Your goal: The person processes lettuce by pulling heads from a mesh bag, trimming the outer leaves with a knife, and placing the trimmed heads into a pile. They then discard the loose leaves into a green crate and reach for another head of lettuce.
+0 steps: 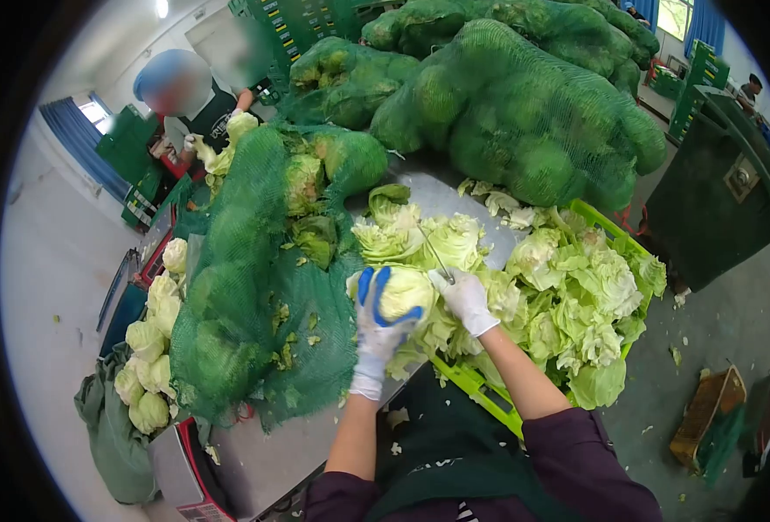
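Note:
My left hand (380, 324), in a white glove with blue fingertips, is wrapped round a pale green cabbage head (407, 294) near the middle of the view. Just to its right, my right hand (463, 300), in a white glove, holds a knife (435, 252) whose thin blade points up and away from me. Behind both hands lie trimmed cabbage leaves (446, 239) on the metal table (428, 187). A lime-green crate (481, 391) heaped with loose leaves stands to the right of my right hand.
Green net sacks of cabbages (524, 113) are piled at the back. Another net sack (228, 296) lies left of my hands. Peeled cabbages (147, 341) are stacked at the far left. A co-worker (202, 109) handles cabbage at the back left. A dark bin (716, 191) stands right.

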Demonstrator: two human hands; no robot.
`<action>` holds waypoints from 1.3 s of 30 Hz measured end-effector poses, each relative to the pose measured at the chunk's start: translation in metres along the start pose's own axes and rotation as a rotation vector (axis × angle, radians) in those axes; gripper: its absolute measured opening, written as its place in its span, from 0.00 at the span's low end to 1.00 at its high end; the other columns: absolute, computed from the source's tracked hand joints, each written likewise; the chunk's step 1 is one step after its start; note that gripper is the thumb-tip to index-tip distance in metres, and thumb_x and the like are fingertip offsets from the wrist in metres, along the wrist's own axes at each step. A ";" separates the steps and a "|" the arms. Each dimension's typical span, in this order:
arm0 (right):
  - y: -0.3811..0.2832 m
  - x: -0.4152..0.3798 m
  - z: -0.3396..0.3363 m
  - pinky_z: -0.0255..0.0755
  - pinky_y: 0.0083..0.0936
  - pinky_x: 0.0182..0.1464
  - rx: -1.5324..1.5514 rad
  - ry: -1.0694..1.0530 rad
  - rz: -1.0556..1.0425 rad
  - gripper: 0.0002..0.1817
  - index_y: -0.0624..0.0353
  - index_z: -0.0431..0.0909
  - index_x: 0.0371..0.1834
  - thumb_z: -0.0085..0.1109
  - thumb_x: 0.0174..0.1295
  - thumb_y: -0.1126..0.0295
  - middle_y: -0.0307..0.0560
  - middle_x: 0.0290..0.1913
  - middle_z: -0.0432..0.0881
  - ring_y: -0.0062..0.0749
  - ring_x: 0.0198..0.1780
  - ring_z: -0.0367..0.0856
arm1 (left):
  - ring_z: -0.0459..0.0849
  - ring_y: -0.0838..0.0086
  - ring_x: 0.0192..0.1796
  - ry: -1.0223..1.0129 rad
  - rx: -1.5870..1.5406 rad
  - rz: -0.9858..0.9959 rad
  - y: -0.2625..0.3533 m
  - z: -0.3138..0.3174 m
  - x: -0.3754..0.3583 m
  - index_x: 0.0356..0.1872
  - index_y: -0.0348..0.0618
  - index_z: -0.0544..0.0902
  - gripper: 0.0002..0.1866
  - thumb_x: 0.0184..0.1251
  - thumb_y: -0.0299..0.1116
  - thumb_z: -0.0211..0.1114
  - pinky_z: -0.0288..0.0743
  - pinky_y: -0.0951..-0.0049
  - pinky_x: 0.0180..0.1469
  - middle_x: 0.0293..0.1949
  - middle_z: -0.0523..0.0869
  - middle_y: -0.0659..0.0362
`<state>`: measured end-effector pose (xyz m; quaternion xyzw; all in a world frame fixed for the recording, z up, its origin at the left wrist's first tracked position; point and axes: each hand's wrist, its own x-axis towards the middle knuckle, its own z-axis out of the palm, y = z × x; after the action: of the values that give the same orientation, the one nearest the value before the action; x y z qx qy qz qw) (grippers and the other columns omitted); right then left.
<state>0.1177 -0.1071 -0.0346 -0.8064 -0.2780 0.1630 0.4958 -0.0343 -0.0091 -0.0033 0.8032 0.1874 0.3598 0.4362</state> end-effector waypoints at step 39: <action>-0.089 -0.052 -0.056 0.76 0.29 0.36 -0.247 -0.238 -0.283 0.33 0.64 0.68 0.62 0.68 0.57 0.60 0.54 0.33 0.83 0.35 0.35 0.82 | 0.65 0.52 0.69 0.041 -1.604 -0.592 0.027 -0.030 -0.037 0.71 0.59 0.61 0.40 0.61 0.69 0.49 0.67 0.39 0.61 0.71 0.63 0.55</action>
<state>0.0810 -0.1466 0.0695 -0.7891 -0.4626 0.1507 0.3750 -0.0814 -0.0299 0.0149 0.1628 0.0858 0.2692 0.9453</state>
